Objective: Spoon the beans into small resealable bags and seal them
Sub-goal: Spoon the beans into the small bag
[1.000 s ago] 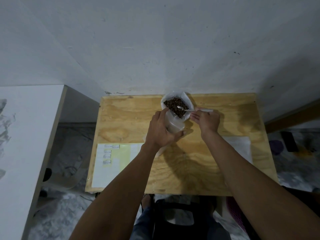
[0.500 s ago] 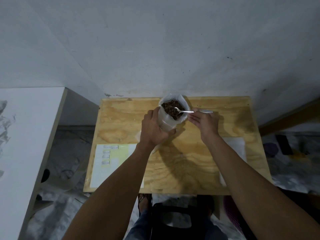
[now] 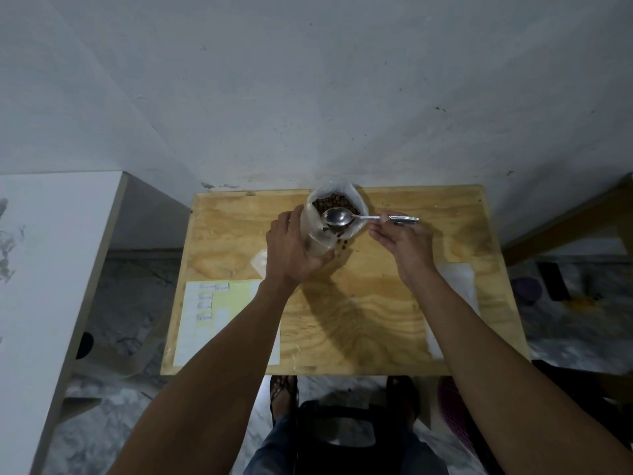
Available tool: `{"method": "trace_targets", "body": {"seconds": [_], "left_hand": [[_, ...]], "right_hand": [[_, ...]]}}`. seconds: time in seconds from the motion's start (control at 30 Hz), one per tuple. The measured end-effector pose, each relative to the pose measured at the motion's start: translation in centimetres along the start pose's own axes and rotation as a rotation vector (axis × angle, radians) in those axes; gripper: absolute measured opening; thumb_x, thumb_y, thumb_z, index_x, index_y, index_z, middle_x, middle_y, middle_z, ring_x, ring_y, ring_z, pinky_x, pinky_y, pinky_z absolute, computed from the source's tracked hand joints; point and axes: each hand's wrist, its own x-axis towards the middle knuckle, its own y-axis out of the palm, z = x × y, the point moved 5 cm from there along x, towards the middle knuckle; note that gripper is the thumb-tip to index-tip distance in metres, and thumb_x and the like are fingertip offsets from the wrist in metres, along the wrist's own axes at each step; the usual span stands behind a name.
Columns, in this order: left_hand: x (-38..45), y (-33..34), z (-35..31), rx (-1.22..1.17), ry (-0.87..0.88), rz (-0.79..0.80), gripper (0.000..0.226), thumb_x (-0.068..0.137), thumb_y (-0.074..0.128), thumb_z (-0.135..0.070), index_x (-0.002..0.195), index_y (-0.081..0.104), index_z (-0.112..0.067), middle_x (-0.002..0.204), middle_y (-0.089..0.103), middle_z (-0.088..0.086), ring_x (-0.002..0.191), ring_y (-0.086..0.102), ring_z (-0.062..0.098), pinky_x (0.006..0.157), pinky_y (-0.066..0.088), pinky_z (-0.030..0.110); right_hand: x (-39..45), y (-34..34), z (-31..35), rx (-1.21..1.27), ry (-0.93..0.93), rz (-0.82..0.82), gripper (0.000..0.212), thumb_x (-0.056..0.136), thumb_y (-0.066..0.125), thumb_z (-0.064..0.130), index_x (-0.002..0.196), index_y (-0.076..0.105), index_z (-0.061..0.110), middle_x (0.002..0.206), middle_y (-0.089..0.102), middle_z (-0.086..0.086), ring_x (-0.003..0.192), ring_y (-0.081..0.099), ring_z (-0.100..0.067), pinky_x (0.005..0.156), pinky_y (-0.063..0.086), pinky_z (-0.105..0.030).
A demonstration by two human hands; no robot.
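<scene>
A large clear bag of brown beans [image 3: 337,202] stands open at the back of the wooden table [image 3: 376,303]. My left hand [image 3: 291,248] grips a small clear resealable bag [image 3: 317,236], held up just in front of the large bag. My right hand [image 3: 400,238] pinches the handle of a metal spoon [image 3: 337,217]. The spoon's bowl hangs over the small bag's mouth, tilted and looking empty. A few beans [image 3: 341,242] show at the small bag's right side, inside it or falling.
A white sheet with yellow labels [image 3: 212,317] lies at the table's front left. A small clear bag [image 3: 259,264] lies left of my left wrist. White flat bags [image 3: 455,289] lie at the right. A white counter [image 3: 51,269] stands left; a dark chair [image 3: 339,437] is below.
The spoon has come up out of the bean bag and now tips over the small bag, its beans gone from the bowl. My left hand has shifted slightly left with the small bag.
</scene>
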Motion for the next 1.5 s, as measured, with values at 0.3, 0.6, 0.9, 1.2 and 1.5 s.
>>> {"method": "trace_targets", "body": {"seconds": [0.3,0.6,0.9,1.2,1.5], "left_hand": [[0.1,1.2,0.4,-0.068,0.009,0.067,0.112,0.059,0.075,-0.077,0.145,0.044,-0.012,0.128,0.056,0.008,0.111,0.053,0.025,0.092,0.046,0.044],[0.9,2.3,-0.8,-0.214,0.046,0.094,0.106,0.062,0.072,-0.076,0.138,0.048,-0.006,0.122,0.059,0.010,0.110,0.054,0.027,0.089,0.049,0.040],[1.2,2.7,-0.8,-0.262,0.043,0.097,0.103,0.060,0.079,-0.068,0.137,0.048,-0.007,0.122,0.057,0.008,0.112,0.052,0.023,0.089,0.050,0.039],[0.9,2.0,-1.2,-0.269,0.058,0.069,0.101,0.060,0.076,-0.070,0.134,0.051,-0.006,0.121,0.060,0.008,0.110,0.053,0.022,0.087,0.050,0.037],[0.9,2.5,0.3,-0.148,0.006,0.063,0.102,0.061,0.078,-0.074,0.138,0.048,-0.013,0.121,0.060,0.003,0.107,0.054,0.022,0.087,0.046,0.037]], "right_hand": [[1.8,-0.4,-1.1,-0.079,-0.087,-0.197,0.016,0.092,0.069,0.004,0.105,0.070,-0.006,0.084,0.071,-0.012,0.074,0.072,-0.015,0.072,0.060,-0.028],[3.9,1.3,-2.9,-0.234,-0.145,-0.271,0.014,0.090,0.070,0.003,0.101,0.074,-0.006,0.079,0.071,-0.012,0.071,0.071,-0.018,0.073,0.062,-0.034],[4.7,2.0,-3.3,-0.194,0.000,-0.267,0.006,0.090,0.071,0.003,0.084,0.072,0.002,0.072,0.070,-0.012,0.061,0.070,-0.017,0.067,0.060,-0.030],[4.1,1.8,-3.1,0.009,0.098,-0.324,0.008,0.089,0.070,-0.003,0.082,0.066,-0.002,0.084,0.070,-0.023,0.073,0.072,-0.027,0.067,0.061,-0.028],[3.0,1.9,-1.5,0.077,0.069,-0.253,0.007,0.086,0.069,-0.009,0.091,0.067,-0.005,0.075,0.071,-0.014,0.064,0.073,-0.018,0.064,0.060,-0.027]]}}
